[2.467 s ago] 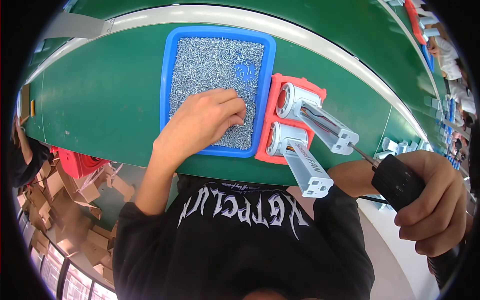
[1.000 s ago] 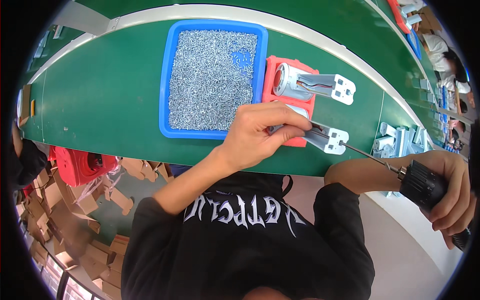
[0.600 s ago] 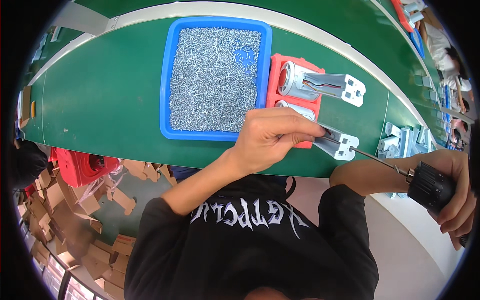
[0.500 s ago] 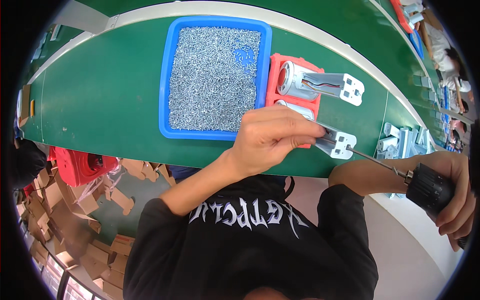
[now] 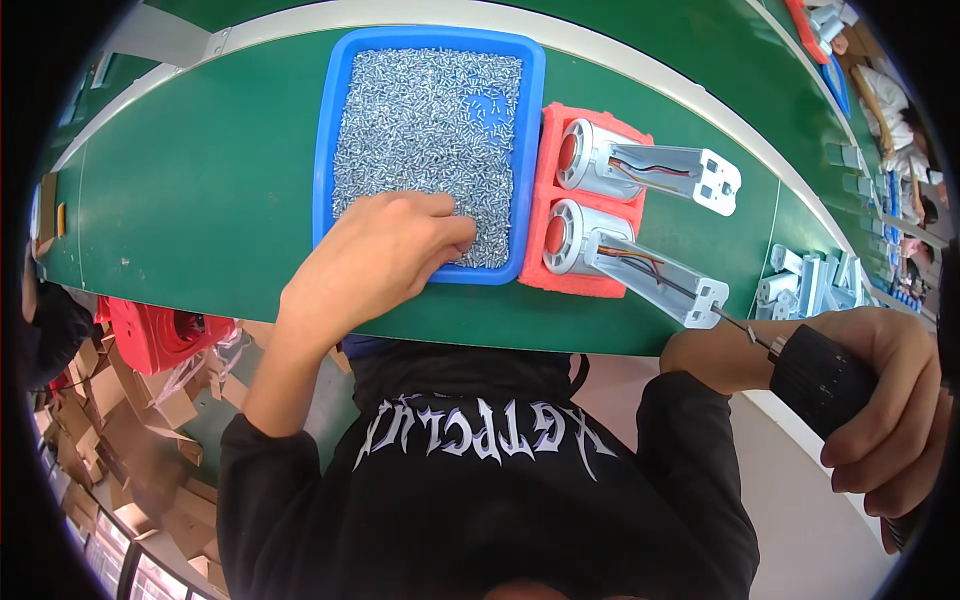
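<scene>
My left hand (image 5: 375, 255) reaches over the near side of a blue tray (image 5: 325, 170) full of small silver screws (image 5: 425, 120). Its fingers are drawn together at the screws; whatever lies between the fingertips is hidden. At the right, my right hand (image 5: 890, 420) grips a black power screwdriver (image 5: 822, 378). The driver's long thin bit runs through the end plate of the nearer white housing (image 5: 665, 285), which has a round end and coloured wires inside. A second such housing (image 5: 660, 172) lies behind it. Both rest in a red foam holder (image 5: 580, 284).
More pale housings (image 5: 805, 285) are piled on the green table (image 5: 200, 200) at the right. A white rail (image 5: 640, 65) curves along the back. Cardboard pieces (image 5: 130, 430) and a red plastic item (image 5: 160, 335) lie below at the left. Other people (image 5: 895, 130) are at the far right.
My left hand has left the nearer housing's end and moved left into the screw tray. The driver has shifted slightly left, its bit reaching further into the housing.
</scene>
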Motion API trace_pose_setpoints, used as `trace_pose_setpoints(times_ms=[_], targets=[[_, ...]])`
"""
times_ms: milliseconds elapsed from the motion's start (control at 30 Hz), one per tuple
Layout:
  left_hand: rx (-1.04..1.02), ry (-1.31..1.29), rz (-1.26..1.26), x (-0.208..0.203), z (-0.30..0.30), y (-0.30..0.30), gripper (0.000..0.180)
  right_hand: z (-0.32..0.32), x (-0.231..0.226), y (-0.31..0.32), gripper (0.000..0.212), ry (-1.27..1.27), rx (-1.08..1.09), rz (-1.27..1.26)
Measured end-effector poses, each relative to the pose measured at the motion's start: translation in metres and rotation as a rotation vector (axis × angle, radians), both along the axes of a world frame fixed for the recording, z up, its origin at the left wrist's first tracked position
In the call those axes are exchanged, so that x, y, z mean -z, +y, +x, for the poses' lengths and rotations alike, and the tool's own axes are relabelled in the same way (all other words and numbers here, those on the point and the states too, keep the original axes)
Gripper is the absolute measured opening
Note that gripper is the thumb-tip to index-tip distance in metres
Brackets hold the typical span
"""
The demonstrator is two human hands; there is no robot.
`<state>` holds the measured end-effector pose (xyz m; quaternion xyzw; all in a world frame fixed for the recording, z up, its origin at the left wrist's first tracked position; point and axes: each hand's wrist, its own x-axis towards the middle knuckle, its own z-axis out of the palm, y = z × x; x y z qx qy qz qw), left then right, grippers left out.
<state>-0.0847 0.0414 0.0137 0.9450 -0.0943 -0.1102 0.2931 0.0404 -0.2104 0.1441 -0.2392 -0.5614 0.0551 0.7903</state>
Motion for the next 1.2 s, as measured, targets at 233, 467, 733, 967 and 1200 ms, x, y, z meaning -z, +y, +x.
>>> trace_pose_setpoints(times_ms=[233, 467, 733, 967, 1200], targets=[[0.011, -0.142, -0.108, 0.000, 0.007, 0.004, 0.007, -0.002, 0.002, 0.004, 0.039, 0.004, 0.024, 0.014], [-0.106, -0.239, -0.307, 0.003, 0.011, -0.017, 0.008, -0.004, 0.005, 0.007, 0.039, 0.007, 0.045, 0.046], [-0.085, -0.390, -0.494, 0.014, 0.024, -0.045, 0.014, -0.003, 0.001, 0.008, 0.037, 0.007, 0.058, -0.009], [-0.182, -0.451, -0.671, 0.020, 0.028, -0.071, 0.020, -0.014, 0.007, 0.008, 0.037, 0.058, 0.172, 0.020], [-0.229, -0.228, -0.861, 0.021, 0.027, -0.080, 0.023, -0.007, 0.015, 0.021, 0.038, 0.013, 0.075, 0.159]])
